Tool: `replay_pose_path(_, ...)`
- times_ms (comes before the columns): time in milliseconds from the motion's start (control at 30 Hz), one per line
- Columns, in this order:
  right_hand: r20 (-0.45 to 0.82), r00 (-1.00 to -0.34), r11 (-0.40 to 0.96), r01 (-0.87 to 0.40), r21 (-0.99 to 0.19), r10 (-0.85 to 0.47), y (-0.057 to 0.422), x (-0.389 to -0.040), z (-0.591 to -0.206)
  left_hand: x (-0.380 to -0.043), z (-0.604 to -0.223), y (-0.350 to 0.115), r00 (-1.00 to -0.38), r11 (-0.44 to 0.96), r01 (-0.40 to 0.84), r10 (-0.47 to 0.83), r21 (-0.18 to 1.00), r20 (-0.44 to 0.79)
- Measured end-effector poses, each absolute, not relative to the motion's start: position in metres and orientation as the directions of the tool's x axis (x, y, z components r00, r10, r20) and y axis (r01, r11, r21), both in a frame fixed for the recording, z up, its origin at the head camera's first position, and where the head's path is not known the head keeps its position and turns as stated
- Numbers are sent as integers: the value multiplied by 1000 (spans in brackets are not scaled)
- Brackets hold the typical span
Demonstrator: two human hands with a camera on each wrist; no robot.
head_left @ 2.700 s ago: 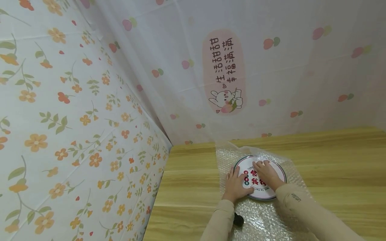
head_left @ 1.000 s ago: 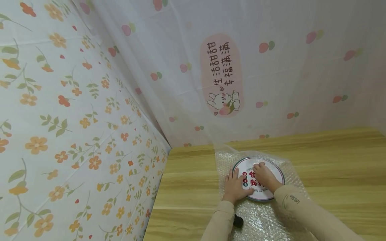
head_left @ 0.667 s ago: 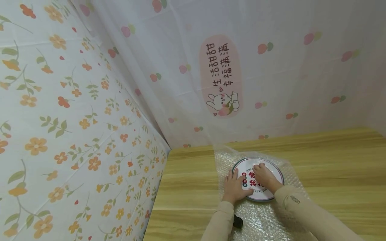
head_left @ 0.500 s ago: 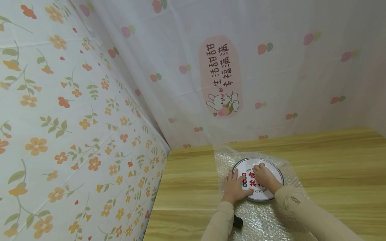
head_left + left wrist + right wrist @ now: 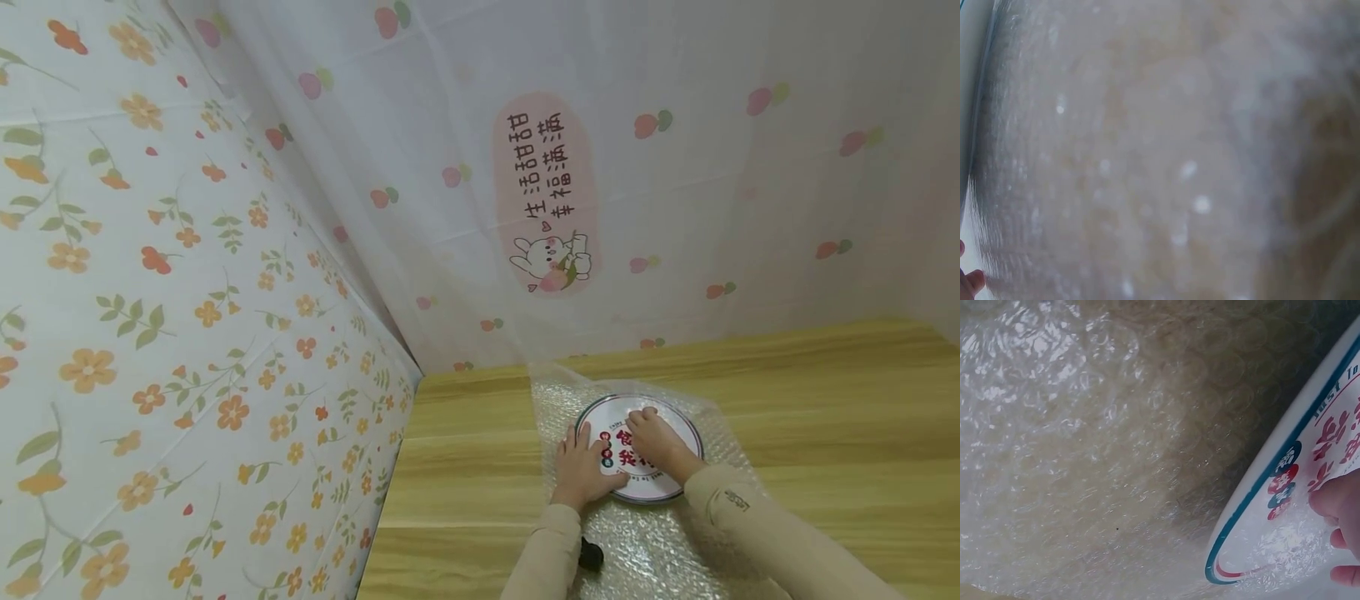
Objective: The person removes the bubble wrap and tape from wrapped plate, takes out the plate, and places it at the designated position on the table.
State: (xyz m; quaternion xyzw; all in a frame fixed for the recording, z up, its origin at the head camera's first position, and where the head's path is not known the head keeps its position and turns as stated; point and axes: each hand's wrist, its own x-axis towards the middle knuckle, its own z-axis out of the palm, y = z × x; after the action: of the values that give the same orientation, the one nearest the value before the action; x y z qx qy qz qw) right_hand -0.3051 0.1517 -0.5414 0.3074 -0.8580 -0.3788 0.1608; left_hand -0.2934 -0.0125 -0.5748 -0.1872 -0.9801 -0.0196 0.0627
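A round white plate with a dark blue-green rim and red characters lies on a sheet of bubble wrap. My left hand rests at the plate's left edge, fingers spread and thumb toward the front rim. On the plate's face lies my right hand with its fingers bent together. In the right wrist view the fingertips touch the printed surface; whether they pinch anything is hidden. The left wrist view is mostly blurred bubble wrap, with a bit of a finger at its lower left edge.
A small black rounded object shows beside the left sleeve. The wood-grain table extends to both sides. A flowered cloth stands on the left and a pink printed cloth at the back.
Since the earliest frame my right hand's fingers have drawn together on the plate. Left hand and plate have hardly moved; the whole view has shifted slightly.
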Motion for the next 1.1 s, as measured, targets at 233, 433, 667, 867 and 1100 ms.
replay_pose_path(233, 75, -731, 516, -402, 756, -678, 154, -305, -542, -294, -578, -14, -911, 921, 389, 379, 28, 163)
replay_pose_path(433, 97, -718, 532, -411, 740, -689, 154, -303, -538, -293, -577, -14, -910, 921, 388, 381, 11, 163)
replay_pose_path(667, 130, -700, 543, -409, 733, -702, 156, -304, -539, -294, -577, -13, -913, 925, 381, 375, 7, 158)
replay_pose_path(867, 140, -697, 550, -409, 728, -703, 158, -306, -542, -293, -576, -12, -917, 927, 376, 371, 7, 148)
replay_pose_path(1100, 151, -685, 547, -407, 732, -712, 158, -304, -539, -291, -574, -12, -916, 925, 379, 374, 6, 142)
